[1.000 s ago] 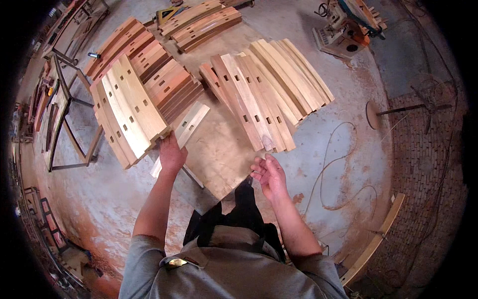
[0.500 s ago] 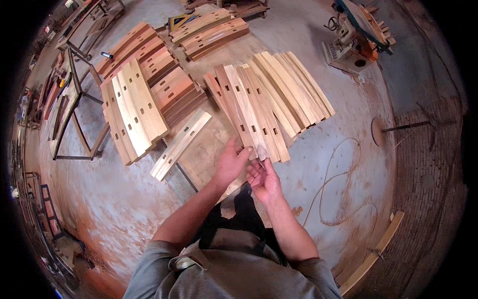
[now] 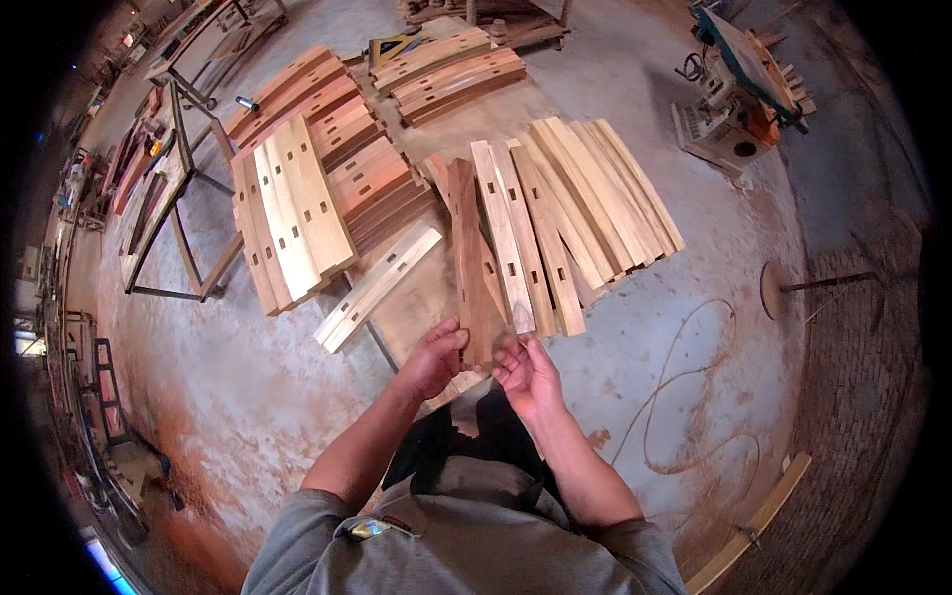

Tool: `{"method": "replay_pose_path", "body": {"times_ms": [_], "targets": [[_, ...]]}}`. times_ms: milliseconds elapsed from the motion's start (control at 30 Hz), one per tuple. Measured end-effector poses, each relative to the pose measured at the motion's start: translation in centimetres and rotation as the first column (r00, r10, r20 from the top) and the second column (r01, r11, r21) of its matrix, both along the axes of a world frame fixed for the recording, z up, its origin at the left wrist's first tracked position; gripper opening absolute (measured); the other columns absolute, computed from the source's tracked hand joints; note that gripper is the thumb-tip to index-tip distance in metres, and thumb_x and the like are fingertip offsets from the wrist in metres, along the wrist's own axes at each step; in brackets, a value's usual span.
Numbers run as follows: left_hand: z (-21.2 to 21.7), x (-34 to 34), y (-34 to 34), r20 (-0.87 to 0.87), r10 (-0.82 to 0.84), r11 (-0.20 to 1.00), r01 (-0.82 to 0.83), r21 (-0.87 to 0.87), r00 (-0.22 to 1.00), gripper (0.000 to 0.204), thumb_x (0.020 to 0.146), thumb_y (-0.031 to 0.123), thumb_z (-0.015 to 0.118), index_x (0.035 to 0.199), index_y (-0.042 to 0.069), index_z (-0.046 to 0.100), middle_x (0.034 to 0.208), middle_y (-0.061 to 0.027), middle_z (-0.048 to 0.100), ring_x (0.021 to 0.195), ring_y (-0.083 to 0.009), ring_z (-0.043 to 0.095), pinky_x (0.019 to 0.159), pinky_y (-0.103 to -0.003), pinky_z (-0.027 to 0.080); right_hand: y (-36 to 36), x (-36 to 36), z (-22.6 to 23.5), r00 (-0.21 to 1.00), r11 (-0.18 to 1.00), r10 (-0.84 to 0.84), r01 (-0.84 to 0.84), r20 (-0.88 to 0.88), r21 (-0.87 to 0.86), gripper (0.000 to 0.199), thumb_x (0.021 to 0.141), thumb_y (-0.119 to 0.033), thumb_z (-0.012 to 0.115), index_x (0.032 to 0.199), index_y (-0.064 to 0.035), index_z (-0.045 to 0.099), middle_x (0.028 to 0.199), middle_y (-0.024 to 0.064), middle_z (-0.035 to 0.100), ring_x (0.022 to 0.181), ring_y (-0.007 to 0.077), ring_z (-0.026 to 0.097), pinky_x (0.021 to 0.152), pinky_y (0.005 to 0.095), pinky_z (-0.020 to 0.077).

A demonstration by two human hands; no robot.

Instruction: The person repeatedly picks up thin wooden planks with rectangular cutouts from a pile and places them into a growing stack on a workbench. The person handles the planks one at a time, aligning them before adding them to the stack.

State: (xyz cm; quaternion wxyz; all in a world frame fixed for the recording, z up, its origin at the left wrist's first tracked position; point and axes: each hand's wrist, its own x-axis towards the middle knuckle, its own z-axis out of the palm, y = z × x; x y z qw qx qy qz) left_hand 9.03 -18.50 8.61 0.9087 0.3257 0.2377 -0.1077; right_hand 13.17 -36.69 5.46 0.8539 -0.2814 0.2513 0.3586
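My left hand (image 3: 436,357) is closed on the near end of a dark brown wooden slat (image 3: 468,258), the thumb along its edge. That slat lies tilted across the fan of slats and sticks out toward me. Beside it, my right hand (image 3: 528,375) has its curled fingers and thumb at the near end of a pale slat (image 3: 509,238) with rectangular slots. The exact contact of those fingertips is partly hidden. Further slotted slats (image 3: 540,238) and several plain-faced pale pieces (image 3: 585,198) fan out to the right.
A single slotted slat (image 3: 379,288) lies to the left of my hands. Beyond it are stacked pale boards (image 3: 297,213) and reddish boards (image 3: 367,169). A metal frame stand (image 3: 177,213) is at left, a machine (image 3: 739,99) at far right, and a cord (image 3: 650,416) on the floor.
The dark brown slat has come toward me and turned away from the pale slats, with my left hand now closed on its end. My right hand stays by the pale slat's end.
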Motion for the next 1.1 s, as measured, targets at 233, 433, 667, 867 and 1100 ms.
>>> {"method": "replay_pose_path", "body": {"times_ms": [233,433,667,867,1100], "targets": [[-0.9,0.3,0.1,-0.004,-0.016,0.998,0.016,0.065,1.000,0.042,0.089,0.021,0.059,0.127,0.006,0.047,0.103,-0.0101,0.063,0.088,-0.0225,0.065,0.073,-0.037,0.054,0.6,1.2,-0.1,0.994,0.994,0.014,-0.002,-0.109,0.107,0.029,0.095,-0.039,0.056,0.108,-0.0124,0.056,0.102,0.0024,0.064,0.090,0.0203,0.061,0.078,0.0372,0.0477],[-0.6,-2.2,2.0,0.054,-0.031,0.992,0.037,-0.123,0.998,0.054,0.084,0.025,0.067,0.128,0.003,0.045,0.103,-0.0129,0.063,0.089,-0.0253,0.065,0.079,-0.041,0.055,1.6,0.8,0.0,0.995,0.998,-0.058,0.060,-0.083,0.014,0.031,0.096,-0.042,0.054,0.107,-0.0137,0.058,0.097,0.0040,0.066,0.084,0.0203,0.062,0.072,0.0351,0.0485],[-1.3,-10.0,5.3,0.076,-0.031,0.927,0.057,-0.370,0.997,0.063,0.079,0.028,0.073,0.128,-0.002,0.045,0.102,-0.0176,0.063,0.090,-0.0334,0.065,0.078,-0.046,0.055,1.6,0.9,0.5,0.996,0.999,-0.037,0.037,-0.078,-0.001,0.037,0.097,-0.045,0.049,0.107,-0.0106,0.058,0.096,0.0027,0.064,0.085,0.0193,0.060,0.072,0.0362,0.0476],[-2.4,-14.0,7.7,-0.042,-0.135,0.964,0.121,-0.236,0.990,0.052,0.082,0.023,0.070,0.124,0.000,0.048,0.104,-0.0162,0.063,0.093,-0.0308,0.064,0.076,-0.042,0.054,1.7,1.0,0.8,0.995,0.997,-0.080,0.081,-0.057,0.016,0.035,0.098,-0.043,0.048,0.108,-0.0112,0.057,0.096,0.0029,0.065,0.083,0.0194,0.061,0.070,0.0348,0.0474],[-4.2,-14.0,7.7,-0.417,0.089,-0.242,0.426,0.872,0.904,0.042,0.081,0.012,0.063,0.121,0.004,0.054,0.100,-0.0161,0.060,0.093,-0.0356,0.060,0.079,-0.044,0.049,3.0,1.0,1.7,0.983,0.987,-0.153,0.147,-0.098,-0.067,0.033,0.097,-0.043,0.050,0.104,-0.0119,0.059,0.090,0.0029,0.065,0.079,0.0180,0.061,0.069,0.0332,0.0472]]}}
